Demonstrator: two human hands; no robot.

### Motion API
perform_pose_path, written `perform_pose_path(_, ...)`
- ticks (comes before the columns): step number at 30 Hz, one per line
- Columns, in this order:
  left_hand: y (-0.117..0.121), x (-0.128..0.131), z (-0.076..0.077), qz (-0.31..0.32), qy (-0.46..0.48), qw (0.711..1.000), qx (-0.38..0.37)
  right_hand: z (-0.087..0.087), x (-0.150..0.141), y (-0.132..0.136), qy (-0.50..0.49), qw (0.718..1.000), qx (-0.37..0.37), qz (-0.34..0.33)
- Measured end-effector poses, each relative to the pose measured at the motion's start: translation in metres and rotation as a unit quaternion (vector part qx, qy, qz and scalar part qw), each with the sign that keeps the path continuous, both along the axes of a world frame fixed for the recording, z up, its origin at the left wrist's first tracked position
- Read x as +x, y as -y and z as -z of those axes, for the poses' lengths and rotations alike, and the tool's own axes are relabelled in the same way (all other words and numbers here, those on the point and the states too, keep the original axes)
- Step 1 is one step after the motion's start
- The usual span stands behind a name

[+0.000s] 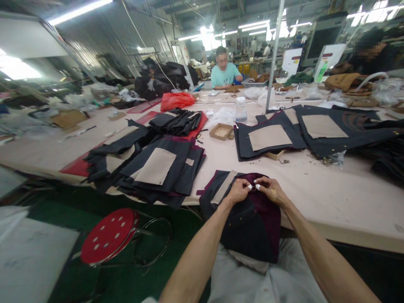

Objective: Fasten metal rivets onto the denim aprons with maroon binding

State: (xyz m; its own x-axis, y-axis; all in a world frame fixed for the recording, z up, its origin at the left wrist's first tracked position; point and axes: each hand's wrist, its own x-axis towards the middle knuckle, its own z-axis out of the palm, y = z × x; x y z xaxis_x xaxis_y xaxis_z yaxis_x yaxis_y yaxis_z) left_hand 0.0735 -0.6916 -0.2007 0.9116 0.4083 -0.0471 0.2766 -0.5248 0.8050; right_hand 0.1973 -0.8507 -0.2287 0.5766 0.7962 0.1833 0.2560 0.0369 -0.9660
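A dark grey fabric piece [243, 227] with a maroon underside and a beige strip hangs over the table's front edge toward my lap. My left hand [239, 190] pinches it near the top, fingertips closed. Right beside it, my right hand [269, 190] is also closed in a pinch, the two thumbs nearly touching. Both thumbs have white coverings. Something small and dark sits between the fingertips, too small to name. A few tiny brass-coloured dots show on the dark cloth.
Stacked dark pieces with beige patches lie left [156, 166] and right [269, 136]. Between them stand a small cardboard box [221, 131] of tiny parts and a clear jar [240, 110]. Loose metal bits [326, 160] lie at right. A red stool [109, 235] stands at left; a person sits across the table.
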Motion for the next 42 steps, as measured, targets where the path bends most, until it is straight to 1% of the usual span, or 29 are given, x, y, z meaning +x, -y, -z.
perform_pose_path(2, 0.003, 0.001, 0.002, -0.012, 0.001, 1.0, 0.009, -0.004, -0.007, 0.003, 0.038, 0.997, -0.046, 0.051)
perform_pose_path(3, 0.004, 0.001, 0.003, -0.018, -0.002, 1.0, 0.015, -0.007, -0.011, 0.004, 0.058, 0.994, -0.068, 0.064)
perform_pose_path(5, 0.006, 0.002, 0.005, -0.03, -0.014, 0.999, 0.031, -0.012, -0.017, 0.005, 0.086, 0.99, -0.092, 0.066)
perform_pose_path(8, 0.009, 0.002, 0.006, -0.043, -0.025, 0.997, 0.053, -0.014, -0.019, 0.007, 0.107, 0.989, -0.088, 0.061)
perform_pose_path(10, 0.012, 0.003, 0.006, -0.054, -0.026, 0.996, 0.062, -0.011, -0.017, 0.009, 0.114, 0.987, -0.085, 0.068)
perform_pose_path(14, 0.021, 0.009, 0.005, -0.107, -0.052, 0.99, 0.072, 0.004, -0.014, 0.02, 0.114, 0.985, -0.085, 0.101)
perform_pose_path(16, 0.024, 0.012, 0.004, -0.119, -0.066, 0.988, 0.077, 0.009, -0.014, 0.025, 0.117, 0.984, -0.076, 0.114)
perform_pose_path(18, 0.025, 0.015, 0.002, -0.102, -0.073, 0.99, 0.067, 0.012, -0.016, 0.028, 0.124, 0.983, -0.067, 0.118)
perform_pose_path(22, 0.02, 0.018, 0.001, -0.045, -0.074, 0.996, 0.019, 0.012, -0.017, 0.029, 0.134, 0.982, -0.06, 0.117)
perform_pose_path(26, 0.016, 0.019, 0.002, -0.041, -0.076, 0.996, -0.021, 0.015, -0.016, 0.028, 0.137, 0.982, -0.056, 0.117)
perform_pose_path(29, 0.016, 0.02, -0.001, -0.038, -0.075, 0.995, -0.045, 0.016, -0.016, 0.029, 0.135, 0.983, -0.052, 0.114)
perform_pose_path(35, 0.018, 0.022, -0.008, -0.016, -0.103, 0.994, -0.046, 0.014, -0.016, 0.031, 0.128, 0.985, -0.057, 0.103)
perform_pose_path(39, 0.02, 0.022, -0.006, -0.011, -0.115, 0.993, -0.028, 0.012, -0.015, 0.031, 0.131, 0.985, -0.055, 0.093)
perform_pose_path(42, 0.021, 0.021, -0.004, -0.008, -0.105, 0.994, -0.011, 0.012, -0.014, 0.032, 0.121, 0.987, -0.056, 0.089)
